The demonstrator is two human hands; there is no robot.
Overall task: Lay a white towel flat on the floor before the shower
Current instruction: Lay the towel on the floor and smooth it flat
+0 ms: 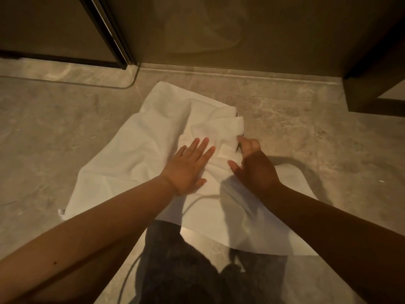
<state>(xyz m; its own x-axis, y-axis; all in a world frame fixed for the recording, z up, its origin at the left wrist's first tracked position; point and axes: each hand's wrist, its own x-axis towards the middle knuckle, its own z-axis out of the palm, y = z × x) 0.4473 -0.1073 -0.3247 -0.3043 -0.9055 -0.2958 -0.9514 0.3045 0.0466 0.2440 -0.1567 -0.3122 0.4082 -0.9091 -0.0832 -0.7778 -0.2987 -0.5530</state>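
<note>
A white towel [135, 154] lies spread on the tiled floor in the middle of the view, just in front of the glass shower wall [219, 29]. Its right far part is still bunched and folded over [221, 130]. My left hand [187, 167] rests flat on the towel, palm down, fingers spread. My right hand [254, 163] pinches the bunched fold at the towel's right edge. The towel's near edge reaches my knees and is partly hidden by my arms.
A dark-framed glass door [105, 34] stands at the back left with its threshold strip [61, 59]. A dark cabinet or wall corner [377, 88] juts in at the right. My legs in dark trousers [179, 266] are at the bottom. Marbled floor tiles [43, 128] surround the towel.
</note>
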